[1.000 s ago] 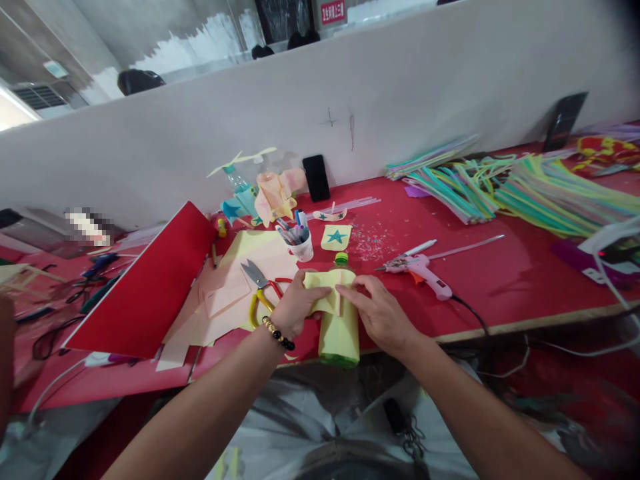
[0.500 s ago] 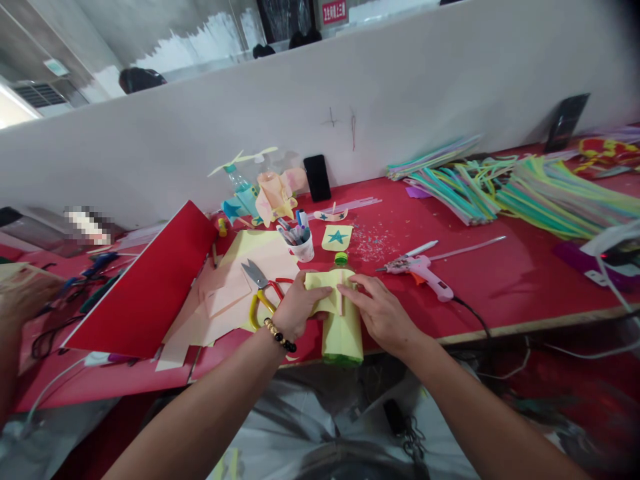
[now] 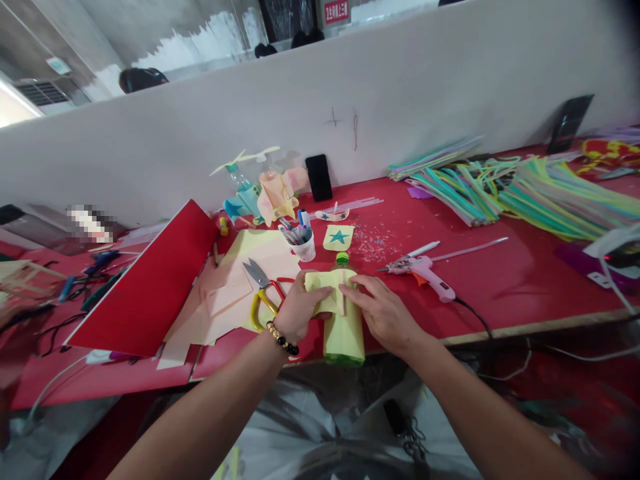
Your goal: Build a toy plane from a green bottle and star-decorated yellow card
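Observation:
A bottle wrapped in pale yellow paper, with a green cap, lies at the table's front edge, its green base toward me. Across its upper part is a curved yellow paper piece, with a narrow pinkish strip at its middle. My left hand grips the left side of this piece, thumb on top and fingers beneath. My right hand closes on the bottle from the right, fingertips pressing beside the strip. Scissors with red and yellow handles lie left of my left hand.
A pink glue gun lies right, its cord over the edge. Behind the bottle stand a pen cup, a star-marked paper piece and a phone. A red board leans left, and pipe cleaners lie far right.
Both my hands keep nearly the same grip on the paper and bottle. The bottle's base has shifted slightly right. At far left, another person's hand came into view and moved lower.

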{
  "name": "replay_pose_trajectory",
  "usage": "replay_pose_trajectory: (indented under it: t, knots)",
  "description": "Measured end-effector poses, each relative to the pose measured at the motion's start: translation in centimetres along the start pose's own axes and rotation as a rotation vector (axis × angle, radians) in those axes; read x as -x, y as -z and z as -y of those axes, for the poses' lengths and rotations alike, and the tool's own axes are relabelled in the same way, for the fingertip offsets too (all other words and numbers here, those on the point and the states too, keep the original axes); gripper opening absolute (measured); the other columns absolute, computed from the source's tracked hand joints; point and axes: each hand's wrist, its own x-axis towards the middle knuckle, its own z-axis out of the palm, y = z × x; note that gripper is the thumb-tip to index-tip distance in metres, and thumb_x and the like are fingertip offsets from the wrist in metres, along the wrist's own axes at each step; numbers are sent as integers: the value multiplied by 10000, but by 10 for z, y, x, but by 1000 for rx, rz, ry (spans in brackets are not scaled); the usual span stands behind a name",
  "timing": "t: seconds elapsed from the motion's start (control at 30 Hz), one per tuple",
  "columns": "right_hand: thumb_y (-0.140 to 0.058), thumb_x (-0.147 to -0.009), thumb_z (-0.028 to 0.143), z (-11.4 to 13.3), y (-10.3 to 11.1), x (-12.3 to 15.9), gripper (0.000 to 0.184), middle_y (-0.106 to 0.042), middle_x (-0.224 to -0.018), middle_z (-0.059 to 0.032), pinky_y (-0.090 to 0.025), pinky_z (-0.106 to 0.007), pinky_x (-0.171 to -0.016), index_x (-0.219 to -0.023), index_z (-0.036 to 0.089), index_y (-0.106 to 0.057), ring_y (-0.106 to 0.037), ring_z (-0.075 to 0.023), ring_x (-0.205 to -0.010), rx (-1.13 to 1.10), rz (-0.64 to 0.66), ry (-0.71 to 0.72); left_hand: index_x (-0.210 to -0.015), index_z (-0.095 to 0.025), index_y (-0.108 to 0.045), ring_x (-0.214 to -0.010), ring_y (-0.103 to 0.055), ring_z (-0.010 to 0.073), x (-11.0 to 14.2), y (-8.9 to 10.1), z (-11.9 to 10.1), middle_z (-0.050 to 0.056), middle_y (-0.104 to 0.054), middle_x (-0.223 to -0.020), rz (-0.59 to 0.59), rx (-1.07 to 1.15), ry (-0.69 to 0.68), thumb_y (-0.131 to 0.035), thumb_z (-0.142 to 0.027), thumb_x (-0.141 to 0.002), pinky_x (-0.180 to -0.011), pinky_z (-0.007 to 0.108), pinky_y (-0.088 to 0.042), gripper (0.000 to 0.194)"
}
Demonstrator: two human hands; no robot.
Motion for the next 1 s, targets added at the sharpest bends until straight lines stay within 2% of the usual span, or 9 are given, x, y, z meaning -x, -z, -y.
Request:
replay_pose_trajectory:
  t: [0.3,0.57,0.63,0.7,0.77,0.8,0.9,0.93,1.0]
  knots:
    - [-411,-896,70,2,2,-2,502,-571,-1259,-136,-520,-458,-937,-1332,253,-578,-542,-265,-1152,16,11,2,-1011,-239,-483,-761,-652,203,-1,3,4,34,-620,-929,29,8,-6,-759,-290,-684,-491,268,-550,431]
    - [-411,-877,39,3,4,-2,495,-579,-1255,-161,-529,-447,-930,-1315,181,-593,-552,-273,-1137,78,18,35,-1036,-239,-469,-762,-674,193,-3,5,7,33,-644,-969,53,-39,-33,-750,-318,-704,-532,294,-571,442]
    - [-411,-878,40,3,4,-2,489,-581,-1250,-164,-532,-444,-926,-1310,174,-597,-556,-274,-1135,89,17,35,-1053,-241,-466,-782,-681,202,-4,7,7,37,-653,-987,61,-71,-56,-752,-343,-711,-570,319,-579,457]
    - [-408,-884,43,3,4,-1,481,-581,-1246,-162,-531,-438,-930,-1305,172,-600,-557,-271,-1136,95,15,36,-1085,-235,-466,-863,-679,223,-4,12,8,48,-654,-1013,56,-102,-88,-759,-361,-714,-691,375,-587,489]
    - [-406,-894,54,2,3,-1,469,-580,-1248,-155,-529,-433,-935,-1302,177,-602,-555,-267,-1139,97,13,36,-1146,-224,-472,-1037,-630,256,-2,18,8,74,-628,-1105,-16,-207,-196,-774,-348,-709,-891,445,-532,545]
    - [-405,-899,60,2,3,0,463,-581,-1248,-154,-529,-434,-936,-1301,177,-602,-555,-266,-1139,97,11,38,-1186,-218,-474,-1130,-579,272,0,21,8,91,-600,-1172,-83,-320,-308,-776,-334,-713,-982,474,-474,574]
    - [-410,-898,66,1,2,0,452,-585,-1244,-164,-531,-450,-929,-1291,164,-609,-552,-279,-1135,98,-7,50,-1323,-211,-446,-1312,-405,300,12,26,9,118,-503,-1345,-264,-800,-788,-718,-292,-791,-1122,513,-314,603]
    - [-410,-890,56,0,2,0,457,-587,-1240,-170,-531,-456,-928,-1287,157,-612,-553,-283,-1129,100,-14,59,-1358,-216,-430,-1342,-370,297,15,26,9,114,-489,-1376,-257,-933,-923,-674,-276,-833,-1138,510,-294,582]
    - [-409,-875,38,1,3,-1,466,-589,-1234,-177,-531,-460,-924,-1276,149,-619,-557,-286,-1112,104,-27,77,-1392,-234,-415,-1369,-346,273,20,22,11,83,-500,-1400,-121,-1085,-1067,-592,-234,-894,-1155,476,-294,528]
